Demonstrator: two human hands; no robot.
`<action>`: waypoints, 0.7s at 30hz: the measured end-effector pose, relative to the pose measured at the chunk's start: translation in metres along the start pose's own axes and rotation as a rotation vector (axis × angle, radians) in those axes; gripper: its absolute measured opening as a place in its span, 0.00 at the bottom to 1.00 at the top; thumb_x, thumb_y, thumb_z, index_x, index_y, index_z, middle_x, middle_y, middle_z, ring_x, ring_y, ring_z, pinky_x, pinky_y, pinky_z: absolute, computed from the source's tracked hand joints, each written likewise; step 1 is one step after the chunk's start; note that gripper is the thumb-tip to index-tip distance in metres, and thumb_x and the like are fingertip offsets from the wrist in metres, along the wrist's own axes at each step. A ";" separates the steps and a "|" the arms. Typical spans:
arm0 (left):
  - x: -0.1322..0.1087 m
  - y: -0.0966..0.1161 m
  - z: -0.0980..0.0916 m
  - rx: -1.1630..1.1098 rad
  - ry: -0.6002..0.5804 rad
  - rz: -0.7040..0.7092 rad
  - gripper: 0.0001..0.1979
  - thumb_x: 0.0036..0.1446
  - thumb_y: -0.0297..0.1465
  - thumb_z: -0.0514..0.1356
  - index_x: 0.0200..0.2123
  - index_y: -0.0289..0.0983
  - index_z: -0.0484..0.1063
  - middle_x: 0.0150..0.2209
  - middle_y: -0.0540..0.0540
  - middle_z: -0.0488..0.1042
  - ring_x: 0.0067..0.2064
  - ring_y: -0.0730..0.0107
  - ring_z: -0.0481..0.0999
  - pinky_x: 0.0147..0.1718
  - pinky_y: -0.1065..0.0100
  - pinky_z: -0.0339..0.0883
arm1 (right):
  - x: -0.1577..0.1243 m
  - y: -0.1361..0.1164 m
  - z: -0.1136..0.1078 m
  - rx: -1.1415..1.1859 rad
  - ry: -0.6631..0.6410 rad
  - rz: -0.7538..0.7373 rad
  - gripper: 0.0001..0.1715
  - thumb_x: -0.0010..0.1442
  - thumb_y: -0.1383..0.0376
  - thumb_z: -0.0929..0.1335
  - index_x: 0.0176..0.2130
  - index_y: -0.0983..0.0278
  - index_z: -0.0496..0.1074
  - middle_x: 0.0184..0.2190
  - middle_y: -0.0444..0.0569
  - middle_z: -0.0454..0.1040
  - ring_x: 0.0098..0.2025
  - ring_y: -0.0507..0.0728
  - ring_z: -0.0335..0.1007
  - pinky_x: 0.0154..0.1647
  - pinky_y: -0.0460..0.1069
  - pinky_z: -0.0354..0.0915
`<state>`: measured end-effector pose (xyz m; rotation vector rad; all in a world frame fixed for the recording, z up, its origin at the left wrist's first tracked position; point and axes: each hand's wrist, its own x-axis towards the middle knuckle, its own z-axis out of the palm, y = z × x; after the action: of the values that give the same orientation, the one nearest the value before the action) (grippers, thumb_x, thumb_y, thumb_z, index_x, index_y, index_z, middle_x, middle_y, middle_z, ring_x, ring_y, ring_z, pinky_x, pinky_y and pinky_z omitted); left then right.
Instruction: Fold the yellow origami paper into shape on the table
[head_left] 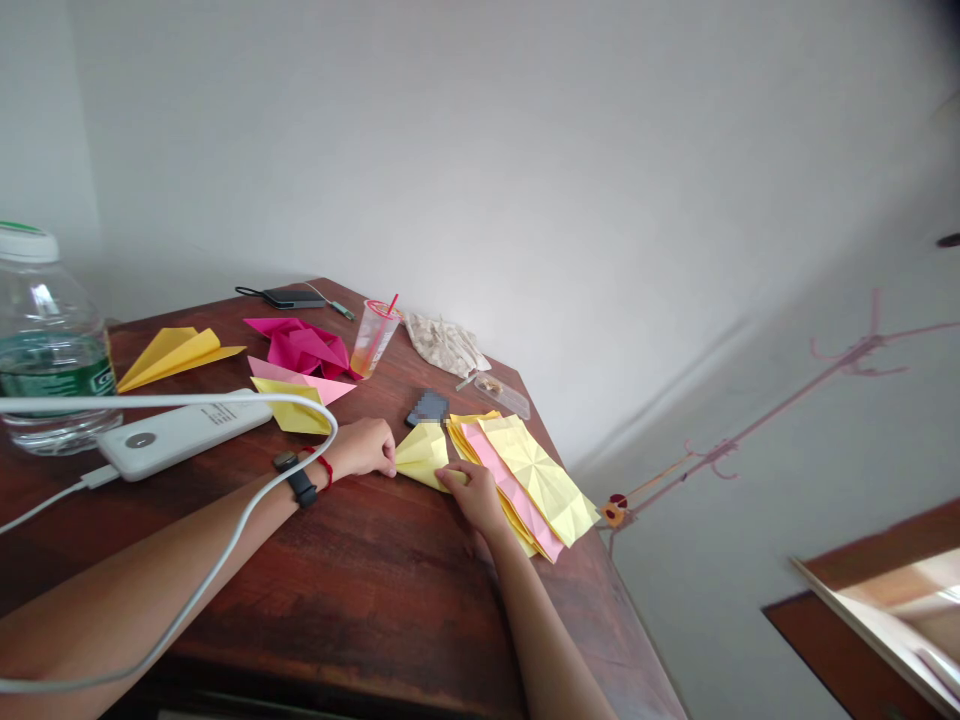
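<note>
Pointed, folded yellow paper (420, 455) is gripped between the left hand (364, 448) and right hand (472, 497).

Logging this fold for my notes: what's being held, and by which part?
Folded yellow paper: left hand pinches its left point, right hand its lower right end.

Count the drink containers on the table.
2: a water bottle at the left edge of the wooden table, and a plastic cup with a pink straw toward the far corner.
</note>
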<state>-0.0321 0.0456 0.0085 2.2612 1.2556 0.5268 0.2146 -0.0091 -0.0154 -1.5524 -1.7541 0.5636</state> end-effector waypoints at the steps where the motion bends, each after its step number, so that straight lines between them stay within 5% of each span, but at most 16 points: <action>1: -0.001 0.002 -0.002 0.008 -0.009 -0.019 0.06 0.44 0.35 0.69 0.25 0.39 0.82 0.24 0.49 0.79 0.28 0.66 0.77 0.28 0.71 0.60 | 0.000 0.000 0.000 -0.001 0.001 0.002 0.20 0.57 0.52 0.70 0.31 0.66 0.81 0.31 0.51 0.81 0.35 0.60 0.74 0.37 0.50 0.66; 21: 0.001 -0.001 -0.001 0.046 -0.025 0.073 0.03 0.46 0.34 0.69 0.27 0.43 0.84 0.33 0.48 0.82 0.38 0.62 0.80 0.36 0.70 0.64 | 0.000 0.001 0.000 -0.028 -0.004 -0.001 0.19 0.57 0.52 0.69 0.32 0.65 0.81 0.31 0.50 0.81 0.35 0.60 0.75 0.39 0.51 0.66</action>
<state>-0.0328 0.0474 0.0082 2.3522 1.1882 0.4995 0.2157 -0.0089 -0.0160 -1.5709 -1.7725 0.5437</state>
